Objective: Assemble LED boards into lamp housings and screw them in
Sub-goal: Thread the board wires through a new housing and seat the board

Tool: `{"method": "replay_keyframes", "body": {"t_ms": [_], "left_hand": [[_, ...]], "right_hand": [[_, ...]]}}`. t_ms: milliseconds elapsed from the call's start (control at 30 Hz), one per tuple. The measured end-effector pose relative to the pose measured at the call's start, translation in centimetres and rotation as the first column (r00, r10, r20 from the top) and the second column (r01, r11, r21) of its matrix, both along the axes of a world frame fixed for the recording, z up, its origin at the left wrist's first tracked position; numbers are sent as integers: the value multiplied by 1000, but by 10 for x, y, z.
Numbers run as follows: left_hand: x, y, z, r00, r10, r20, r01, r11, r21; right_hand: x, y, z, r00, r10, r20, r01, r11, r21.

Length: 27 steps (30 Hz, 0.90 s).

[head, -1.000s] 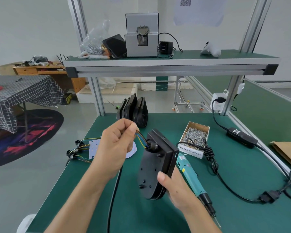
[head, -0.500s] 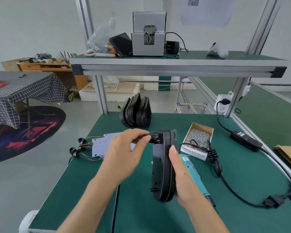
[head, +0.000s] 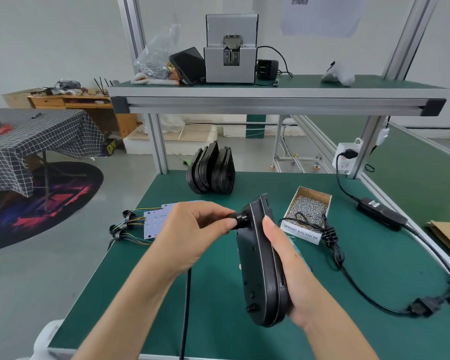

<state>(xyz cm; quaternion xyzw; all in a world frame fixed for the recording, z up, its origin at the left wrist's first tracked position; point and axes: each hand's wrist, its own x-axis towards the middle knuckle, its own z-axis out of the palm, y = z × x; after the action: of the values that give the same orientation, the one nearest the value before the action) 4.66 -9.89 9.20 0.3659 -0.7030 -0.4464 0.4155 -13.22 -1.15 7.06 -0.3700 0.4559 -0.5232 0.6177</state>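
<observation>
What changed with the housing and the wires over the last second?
The right hand turned the housing from showing its back to edge-on. The left hand, which was pinching coloured wires at the housing's fitting, now pinches the black fitting itself; the wires no longer show. Spare housings, screw box and LED boards lie unmoved.

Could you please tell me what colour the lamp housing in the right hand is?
Black, shown in the head view: the lamp housing held upright.
</observation>
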Motion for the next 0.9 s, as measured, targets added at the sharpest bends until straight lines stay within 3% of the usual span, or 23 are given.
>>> {"method": "replay_keyframes", "body": {"t_ms": [167, 300, 400, 667, 900], "left_hand": [[-1, 6, -2, 997, 50, -53, -55, 994, -97], [-1, 10, -3, 997, 57, 60, -40, 967, -253], [0, 13, -4, 981, 137, 136, -66, 901, -430], [-2, 11, -13, 948, 271, 164, -67, 676, -734], [-3, 10, -18, 948, 307, 80, -111, 558, -822]], "right_hand": [[4, 3, 10, 1000, 20, 18, -20, 1000, -13], [3, 7, 13, 999, 15, 30, -16, 1000, 17], [6, 9, 14, 999, 1, 54, -2, 1000, 28], [14, 10, 18, 993, -26, 118, 23, 999, 32], [16, 12, 21, 991, -27, 133, 22, 999, 41]]}}
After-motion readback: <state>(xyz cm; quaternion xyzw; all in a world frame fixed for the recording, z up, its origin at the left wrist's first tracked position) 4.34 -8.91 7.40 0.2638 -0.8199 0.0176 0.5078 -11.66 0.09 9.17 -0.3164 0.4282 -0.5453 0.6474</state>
